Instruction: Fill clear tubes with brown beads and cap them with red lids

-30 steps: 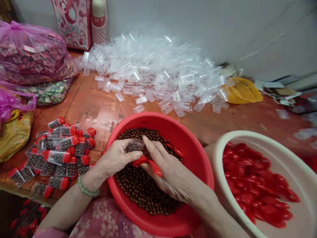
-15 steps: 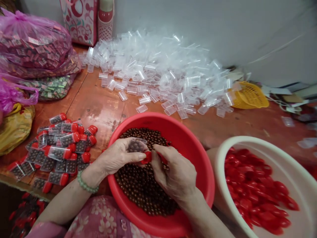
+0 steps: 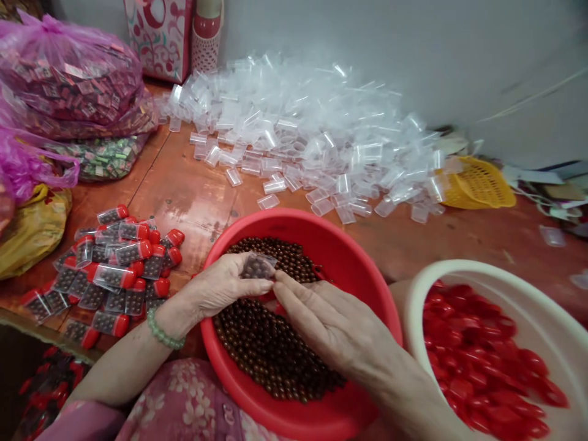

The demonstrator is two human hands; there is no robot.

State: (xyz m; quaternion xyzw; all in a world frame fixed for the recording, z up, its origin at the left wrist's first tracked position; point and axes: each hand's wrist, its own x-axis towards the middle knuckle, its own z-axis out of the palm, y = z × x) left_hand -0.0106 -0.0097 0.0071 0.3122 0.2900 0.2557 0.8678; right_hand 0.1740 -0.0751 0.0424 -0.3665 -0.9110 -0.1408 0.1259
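Over the red basin (image 3: 367, 263), my left hand (image 3: 220, 286) grips a small clear container (image 3: 258, 266) with dark beads inside, thumb along its near side. My right hand (image 3: 333, 327) has its fingers stretched out, and their tips touch the container's right end. The red cap at that end is mostly hidden behind my right fingers. Below both hands lies a heap of glossy brown beads (image 3: 271, 349) in the basin. Left of my left wrist, filled containers with red caps (image 3: 113, 275) are piled on the table.
A cream basin (image 3: 416, 306) of red caps (image 3: 482, 361) stands at the right. Clear empty containers (image 3: 298, 135) are heaped along the wall, with a yellow basket (image 3: 482, 184) beside them. Purple bags (image 3: 92, 86) of small packets sit at the far left.
My right hand has gone from a pinch at the red cap to straightened fingers against the container's end. My left hand still holds the container. The view has shifted slightly.
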